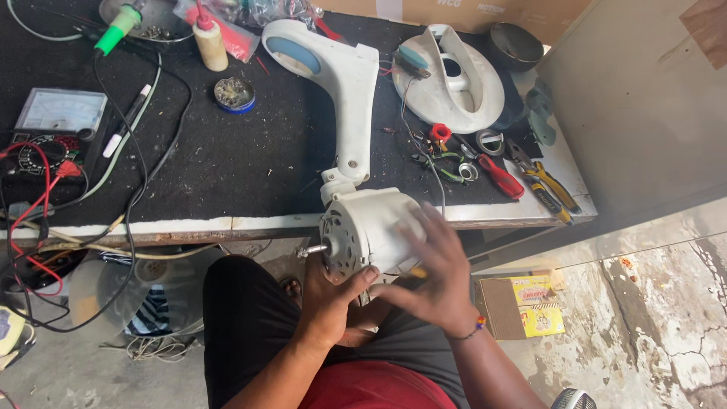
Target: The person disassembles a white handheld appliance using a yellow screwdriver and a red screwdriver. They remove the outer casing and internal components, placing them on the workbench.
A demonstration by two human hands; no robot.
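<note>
The left hand (331, 301) had its fingers curled up around the underside of the white fan motor (369, 231), thumb pressed against the vented front face just below the bare metal shaft (312, 249). The right hand (437, 274) lay blurred over the motor's rear housing, fingers spread and loosely fanned; a sliver of something yellow showed beneath its palm, too hidden to tell whether it was pinched. The motor hung off the near edge of the workbench (189, 226), above the person's lap, joined at its top to a white curved fan neck (342, 79) that lay back across the black mat.

Of the containers, a small round blue-rimmed tin (234, 94) held a dull greyish paste or scrap, and a metal bowl (155, 21) at the far edge held small dark hardware, partly cut off. A dark round cup (514, 46) stood at the far right, contents unclear.

The motor looked cream-white, ribbed with slots around its face, somewhat grimy.
</note>
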